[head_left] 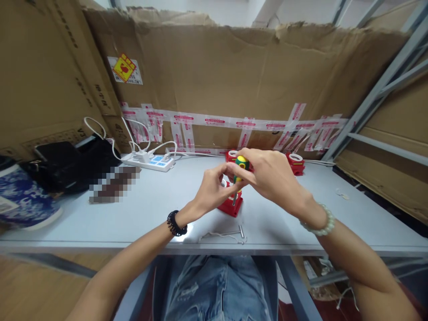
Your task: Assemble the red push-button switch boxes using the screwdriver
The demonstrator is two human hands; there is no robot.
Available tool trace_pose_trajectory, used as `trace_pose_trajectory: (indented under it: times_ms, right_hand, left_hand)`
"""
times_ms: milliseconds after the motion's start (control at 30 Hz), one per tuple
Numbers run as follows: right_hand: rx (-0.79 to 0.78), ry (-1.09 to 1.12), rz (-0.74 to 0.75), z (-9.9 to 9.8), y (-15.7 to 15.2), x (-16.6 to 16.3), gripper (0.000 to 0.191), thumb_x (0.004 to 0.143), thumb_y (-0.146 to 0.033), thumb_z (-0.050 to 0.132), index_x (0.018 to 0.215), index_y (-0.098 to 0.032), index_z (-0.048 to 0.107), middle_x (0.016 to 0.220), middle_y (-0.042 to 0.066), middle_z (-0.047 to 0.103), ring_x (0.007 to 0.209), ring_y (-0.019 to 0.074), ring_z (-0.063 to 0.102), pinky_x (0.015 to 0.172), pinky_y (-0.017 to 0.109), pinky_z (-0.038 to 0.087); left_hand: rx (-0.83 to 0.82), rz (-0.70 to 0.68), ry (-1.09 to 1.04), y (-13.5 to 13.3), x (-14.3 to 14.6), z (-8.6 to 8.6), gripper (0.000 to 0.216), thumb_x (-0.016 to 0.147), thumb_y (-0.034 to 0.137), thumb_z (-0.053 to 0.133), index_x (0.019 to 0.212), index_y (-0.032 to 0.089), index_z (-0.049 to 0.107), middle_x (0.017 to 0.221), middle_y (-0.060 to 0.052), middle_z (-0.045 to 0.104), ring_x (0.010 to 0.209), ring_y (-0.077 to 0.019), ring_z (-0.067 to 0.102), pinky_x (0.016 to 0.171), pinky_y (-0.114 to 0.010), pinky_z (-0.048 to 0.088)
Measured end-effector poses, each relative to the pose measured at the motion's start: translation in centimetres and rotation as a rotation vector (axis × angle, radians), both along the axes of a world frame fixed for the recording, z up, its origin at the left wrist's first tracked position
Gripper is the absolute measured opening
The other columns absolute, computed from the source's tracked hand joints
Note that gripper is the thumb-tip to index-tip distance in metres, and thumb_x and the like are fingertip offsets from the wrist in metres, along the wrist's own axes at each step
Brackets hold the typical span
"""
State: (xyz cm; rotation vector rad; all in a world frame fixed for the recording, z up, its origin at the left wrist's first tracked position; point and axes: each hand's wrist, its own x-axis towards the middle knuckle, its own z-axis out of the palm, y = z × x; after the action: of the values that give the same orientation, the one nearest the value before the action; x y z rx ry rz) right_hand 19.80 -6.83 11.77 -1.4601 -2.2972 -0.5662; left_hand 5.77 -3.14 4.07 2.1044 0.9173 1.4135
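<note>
Both hands together over the worktop (187, 187), roughly mid-span. Right hand (272, 171) grasping the green-and-yellow handle of a screwdriver (242, 163), thumb and fingers round it. Shaft points down, tilted slightly, tip end at the near red fixture (230, 207); can't confirm the tip is seated. Left hand (212, 189) bent in at the lower handle, fingers meeting the right's. Can't tell if it's grasping the driver or the fixture, fingers mostly hidden.

Near red fixture sits on the worktop under the hands, white ring on top, partly covered. Two more behind: rear red fixture (230, 154) partly hidden by the right hand, right-hand red fixture (296, 164) well to the right, white ring facing up.

Metal T-shaped tool (241, 231) lies near the front edge, pale cord (214, 234) beside it. White power strip (150, 161) at back left, plugs and cables in. Black bag (83, 162) left of that. Cardboard sheet (214, 76) stands along the back, taped low down.
</note>
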Motion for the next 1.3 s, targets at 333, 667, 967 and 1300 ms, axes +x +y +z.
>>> trace_pose_trajectory:
  times_ms: [333, 667, 967, 1300]
  right_hand:
    - [0.077, -0.053, -0.14, -0.3, 0.0, -0.3, 0.046, 0.089, -0.052, 0.039, 0.081, -0.013, 0.062, 0.071, 0.01, 0.066, 0.062, 0.0208, 0.06, 0.051, 0.028, 0.025]
    - [0.018, -0.011, -0.008, 0.1, -0.3, 0.3, 0.033, 0.09, -0.044, 0.043, 0.098, -0.017, 0.06, 0.071, 0.006, 0.067, 0.063, 0.0192, 0.061, 0.054, 0.027, 0.028]
    - [-0.024, 0.103, 0.167, 0.4, -0.6, -0.1, 0.034, 0.09, -0.044, 0.043, 0.107, -0.018, 0.058, 0.091, 0.007, 0.067, 0.077, 0.0172, 0.06, 0.061, 0.027, 0.033]
    - [0.069, -0.003, 0.037, -1.3, 0.4, -1.4, 0.037, 0.094, -0.037, 0.035, 0.086, -0.013, 0.063, 0.078, 0.009, 0.065, 0.066, 0.0186, 0.058, 0.055, 0.029, 0.029]
  left_hand:
    - [0.017, 0.013, -0.007, -0.4, 0.2, 0.5, 0.021, 0.071, 0.033, 0.069, 0.075, 0.016, 0.058, 0.071, 0.002, 0.06, 0.061, -0.0087, 0.047, 0.055, -0.021, 0.036]
    - [-0.023, -0.012, 0.077, -0.4, -0.2, 0.3, 0.011, 0.077, 0.025, 0.055, 0.082, 0.017, 0.061, 0.069, 0.002, 0.058, 0.056, -0.0081, 0.041, 0.05, -0.02, 0.035]
    - [-0.026, -0.112, 0.092, -0.3, 0.0, 0.0, 0.02, 0.076, 0.032, 0.06, 0.068, 0.014, 0.054, 0.06, 0.003, 0.05, 0.054, -0.0081, 0.037, 0.05, -0.021, 0.032]
    - [-0.014, 0.057, 0.007, -0.5, 0.5, 0.3, 0.012, 0.063, 0.017, 0.06, 0.068, 0.016, 0.05, 0.064, 0.003, 0.052, 0.058, -0.0093, 0.042, 0.052, -0.021, 0.033]
